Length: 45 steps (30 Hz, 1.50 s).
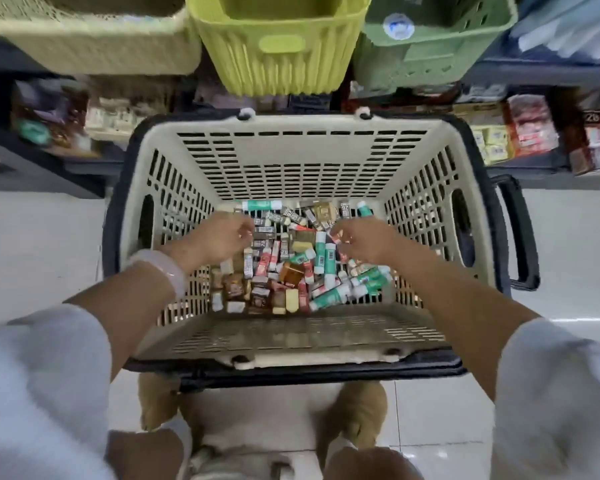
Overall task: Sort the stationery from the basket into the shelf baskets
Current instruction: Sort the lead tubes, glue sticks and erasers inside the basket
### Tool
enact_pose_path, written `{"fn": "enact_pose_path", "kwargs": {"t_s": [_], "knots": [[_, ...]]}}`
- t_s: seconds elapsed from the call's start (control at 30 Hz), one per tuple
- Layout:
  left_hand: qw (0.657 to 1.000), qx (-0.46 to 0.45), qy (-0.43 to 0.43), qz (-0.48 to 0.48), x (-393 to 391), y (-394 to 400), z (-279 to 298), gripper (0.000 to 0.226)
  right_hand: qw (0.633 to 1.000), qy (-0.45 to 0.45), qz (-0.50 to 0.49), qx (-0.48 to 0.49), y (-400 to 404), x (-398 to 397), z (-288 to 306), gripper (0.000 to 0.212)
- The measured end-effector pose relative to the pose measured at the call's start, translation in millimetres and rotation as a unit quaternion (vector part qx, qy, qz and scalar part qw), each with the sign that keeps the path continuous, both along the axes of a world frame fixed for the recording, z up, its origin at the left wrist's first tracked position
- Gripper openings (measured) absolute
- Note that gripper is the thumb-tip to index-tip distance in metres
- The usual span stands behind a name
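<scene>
Motion blur hides both hands' fingers (243, 233) among stationery (291, 265).

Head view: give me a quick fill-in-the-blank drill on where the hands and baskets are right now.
1. Both hands, left hand and right hand, reach into the cream ____.
2. The shelf basket straight ahead, in the middle, is coloured ____.
3. The glue sticks with teal labels lie mostly toward the ____ side of the pile.
4. A pale bracelet is on the ____ wrist.

Missing words: basket; yellow; right; left
</scene>
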<state>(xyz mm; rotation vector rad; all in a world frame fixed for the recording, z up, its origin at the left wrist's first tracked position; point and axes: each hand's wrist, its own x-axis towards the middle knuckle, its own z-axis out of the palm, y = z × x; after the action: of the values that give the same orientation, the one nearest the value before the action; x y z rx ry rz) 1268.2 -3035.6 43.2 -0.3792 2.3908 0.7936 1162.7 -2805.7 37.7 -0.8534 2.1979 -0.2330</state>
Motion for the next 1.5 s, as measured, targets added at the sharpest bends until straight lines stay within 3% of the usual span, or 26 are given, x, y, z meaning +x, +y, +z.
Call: {"fn": "enact_pose_path", "kwargs": {"t_s": [0.2,0.3,0.43,0.63,0.77,0.83,1.03,1.2,1.5], "knots": [[0.971,-0.116,-0.047,-0.204,-31,-12,-36,0.037,0.974,0.012,0.217,0.062,-31,-4,-47,0.056],[0.952,-0.136,-0.069,-0.264,-33,-11,-35,0.04,0.97,0.0,0.231,0.08,-33,0,-46,0.06],[0.927,-0.182,-0.072,-0.319,-25,-7,-30,0.041,0.965,-0.028,0.227,0.126,-30,14,-48,0.044],[0.937,-0.176,-0.009,-0.303,-21,3,-23,0.038,0.967,0.108,0.177,0.15,-31,13,-33,0.044],[0.926,-0.189,0.026,-0.326,-22,13,-36,0.038,0.977,0.087,0.122,0.154,-23,17,-35,0.049],[0.914,-0.201,0.0,-0.354,-18,8,-41,0.038,0.981,0.089,0.106,0.139,-15,18,-36,0.047],[0.911,-0.235,-0.08,-0.329,-15,-21,-32,0.039,0.963,0.016,0.192,0.186,-12,32,-35,0.042],[0.935,-0.211,-0.054,-0.281,-18,-13,-4,0.037,0.969,0.117,0.172,0.133,-14,25,-13,0.04],[0.956,-0.193,0.007,-0.221,-1,8,12,0.037,0.969,0.136,0.157,0.135,-15,14,7,0.043]]}}
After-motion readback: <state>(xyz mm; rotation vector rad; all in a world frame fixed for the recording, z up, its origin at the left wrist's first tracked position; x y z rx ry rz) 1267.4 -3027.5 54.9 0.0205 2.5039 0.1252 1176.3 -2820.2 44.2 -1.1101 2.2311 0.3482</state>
